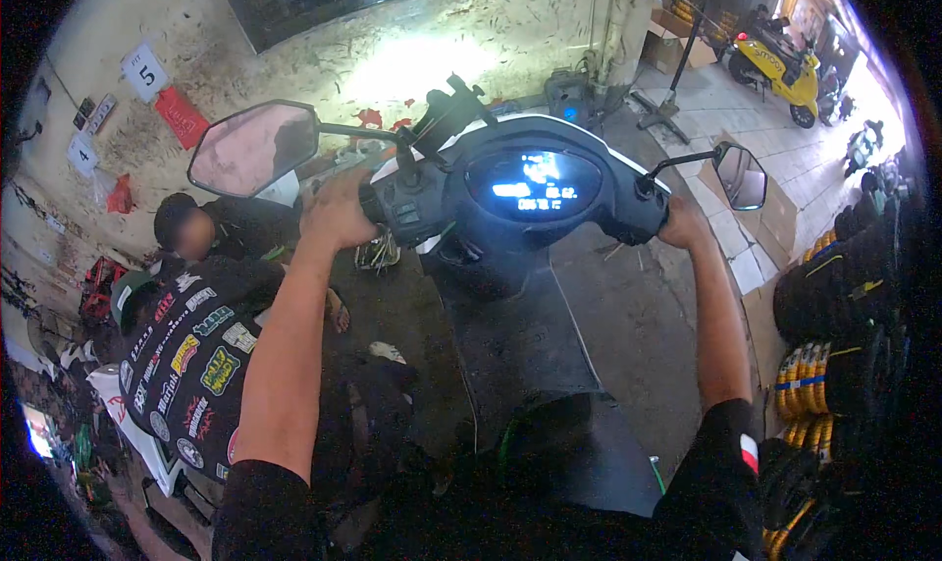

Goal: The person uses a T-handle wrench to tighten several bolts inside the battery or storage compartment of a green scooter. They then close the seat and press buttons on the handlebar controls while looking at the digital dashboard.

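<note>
Both my arms reach forward to the handlebar of a scooter (pixel 510 306) with a white and black front. My left hand (pixel 337 211) is wrapped round the left handlebar grip, below the left mirror (pixel 253 149). On the other side my right hand (pixel 683 222) closes round the right grip, partly hidden behind the bar end, next to the right mirror (pixel 742 176). Between the hands a lit digital display (pixel 535 186) glows blue and white. A phone holder or similar black bracket (pixel 449 114) sticks up from the left part of the handlebar.
Two people crouch close at my left, one in a patch-covered black shirt (pixel 186 374), another in a dark cap (pixel 177 219). Stacked tyres (pixel 824 296) line the right side. A yellow scooter (pixel 775 70) stands at the far right, past a metal stand (pixel 677 70). A stained wall (pixel 324 80) rises ahead.
</note>
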The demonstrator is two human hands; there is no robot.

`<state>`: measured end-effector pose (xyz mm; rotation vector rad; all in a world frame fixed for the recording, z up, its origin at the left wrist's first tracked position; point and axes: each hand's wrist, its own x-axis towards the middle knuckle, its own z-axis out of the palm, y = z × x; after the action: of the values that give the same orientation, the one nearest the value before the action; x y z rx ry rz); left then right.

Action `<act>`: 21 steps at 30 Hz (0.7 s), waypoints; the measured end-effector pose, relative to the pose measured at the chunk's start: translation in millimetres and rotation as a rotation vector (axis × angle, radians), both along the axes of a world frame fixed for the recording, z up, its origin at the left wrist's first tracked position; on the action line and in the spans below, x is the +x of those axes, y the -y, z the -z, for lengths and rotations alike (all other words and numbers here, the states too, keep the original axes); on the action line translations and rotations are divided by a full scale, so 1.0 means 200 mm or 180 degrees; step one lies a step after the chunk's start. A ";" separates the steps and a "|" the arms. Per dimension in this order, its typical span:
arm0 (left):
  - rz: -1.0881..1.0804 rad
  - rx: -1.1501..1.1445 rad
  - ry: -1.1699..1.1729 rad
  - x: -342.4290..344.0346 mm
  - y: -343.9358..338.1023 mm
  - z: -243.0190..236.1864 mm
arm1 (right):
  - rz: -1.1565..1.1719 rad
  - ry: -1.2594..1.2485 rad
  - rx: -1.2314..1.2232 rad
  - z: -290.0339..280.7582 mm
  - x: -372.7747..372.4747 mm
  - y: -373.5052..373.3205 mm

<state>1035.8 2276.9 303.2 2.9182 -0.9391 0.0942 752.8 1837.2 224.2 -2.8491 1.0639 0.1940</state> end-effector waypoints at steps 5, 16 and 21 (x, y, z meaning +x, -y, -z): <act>-0.0223 0.0002 0.0201 -0.05 -0.03 -0.03 | 0.0412 0.2474 -0.1179 0.07 -0.06 -0.44; -0.0019 -0.0181 0.0070 -0.02 -0.03 -0.02 | 0.0877 0.3330 0.1809 0.96 0.56 -0.76; 0.0101 -0.0193 -0.0062 0.00 0.07 0.00 | -0.0085 0.3105 0.0995 1.22 0.66 -0.44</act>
<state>1035.5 2263.3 304.1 2.8428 -0.9619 0.0906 885.3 1925.7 -19.2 -2.1865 0.6772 -0.8518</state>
